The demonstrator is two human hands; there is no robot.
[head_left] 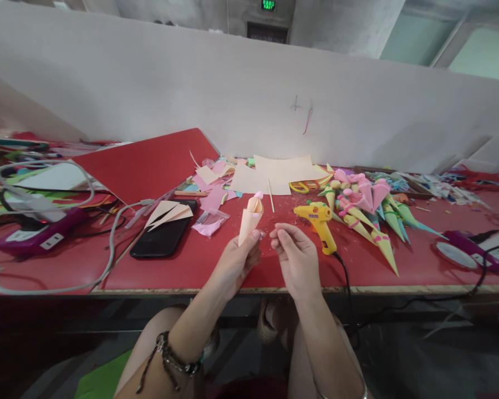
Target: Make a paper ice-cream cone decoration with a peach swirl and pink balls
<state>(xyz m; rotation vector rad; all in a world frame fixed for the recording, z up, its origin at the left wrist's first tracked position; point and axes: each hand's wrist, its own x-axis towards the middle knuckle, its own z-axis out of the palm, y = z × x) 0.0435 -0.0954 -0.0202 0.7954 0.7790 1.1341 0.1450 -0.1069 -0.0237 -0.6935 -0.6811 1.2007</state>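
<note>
Near the middle of the head view, my left hand (241,257) is closed around the lower part of a small peach paper cone (249,220), which stands nearly upright with pink bits at its top. Just to the right is my right hand (296,256), thumb and fingertips pinched together beside the cone and apart from it; what they hold, if anything, is too small to tell. A yellow glue gun (319,224) lies right of my right hand, its black cord running off the table's front edge.
A black phone (160,242) carries peach paper pieces (168,215) at the left. Finished paper cones (363,205) are piled at the right. Peach sheets (280,173) and a thin stick (271,197) lie behind my hands. Purple power strips (41,235) sit at both sides.
</note>
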